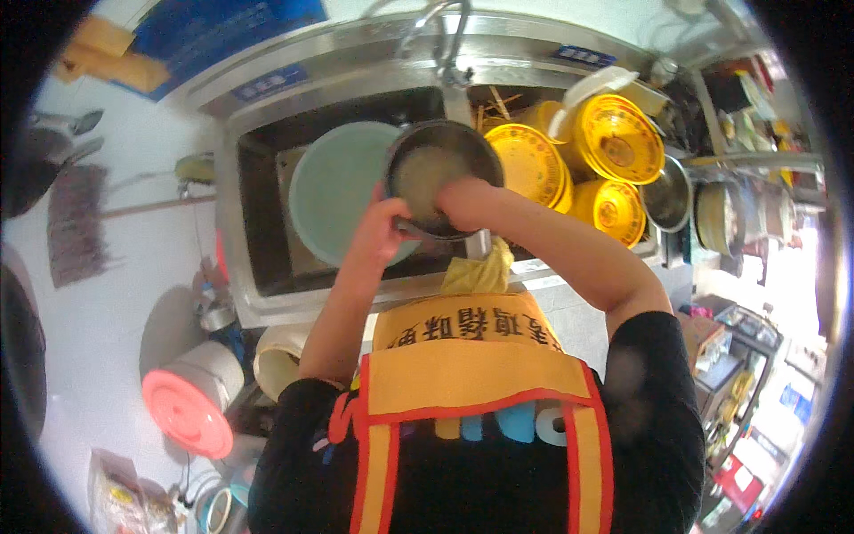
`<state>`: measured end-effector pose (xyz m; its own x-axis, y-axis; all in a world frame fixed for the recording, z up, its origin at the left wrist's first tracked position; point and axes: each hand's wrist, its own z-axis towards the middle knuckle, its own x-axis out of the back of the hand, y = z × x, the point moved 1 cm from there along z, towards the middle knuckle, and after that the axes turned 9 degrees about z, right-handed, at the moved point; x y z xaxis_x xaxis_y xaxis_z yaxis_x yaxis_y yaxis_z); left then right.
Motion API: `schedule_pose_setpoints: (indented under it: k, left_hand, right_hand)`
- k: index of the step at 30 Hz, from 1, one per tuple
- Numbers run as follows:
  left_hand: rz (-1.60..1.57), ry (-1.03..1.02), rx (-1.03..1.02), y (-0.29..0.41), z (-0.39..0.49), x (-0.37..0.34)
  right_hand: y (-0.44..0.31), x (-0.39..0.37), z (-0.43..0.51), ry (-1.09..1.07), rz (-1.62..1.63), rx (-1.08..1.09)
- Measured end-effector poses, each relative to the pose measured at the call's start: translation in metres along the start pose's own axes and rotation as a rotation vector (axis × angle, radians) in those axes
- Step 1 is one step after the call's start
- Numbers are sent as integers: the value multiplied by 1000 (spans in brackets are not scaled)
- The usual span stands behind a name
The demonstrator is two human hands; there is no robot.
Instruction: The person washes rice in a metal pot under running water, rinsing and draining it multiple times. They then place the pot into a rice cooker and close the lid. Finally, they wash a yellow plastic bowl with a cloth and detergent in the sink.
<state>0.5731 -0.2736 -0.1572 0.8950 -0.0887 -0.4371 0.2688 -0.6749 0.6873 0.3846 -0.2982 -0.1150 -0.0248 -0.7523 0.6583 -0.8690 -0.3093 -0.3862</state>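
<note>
A dark round pot is held over the middle of a two-basin stainless steel sink. My left hand grips its near left rim. Inside the pot, my right hand reaches down to cloudy, pale contents. Its fingers are partly hidden, so I cannot tell whether they hold anything. Beneath and left of the pot, a large pale green basin sits in the left sink compartment. To the right, several yellow patterned bowls are stacked in the other compartment.
Behind the pot rises a metal faucet. Wooden chopsticks and a metal bowl lie around the yellow stacks. A yellow cloth hangs over the sink's front edge. On the left floor stands a bucket with a pink lid.
</note>
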Motion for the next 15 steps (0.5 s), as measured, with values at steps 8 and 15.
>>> schedule_pose_setpoints:
  k: [8, 15]
  left_hand:
    - [-37, 6, 12, 6, -16, -9]
    - [-52, 29, 5, 13, -25, -18]
  right_hand:
    - [-35, 20, 5, 304, -36, 166]
    - [15, -1, 22, 64, -141, -32]
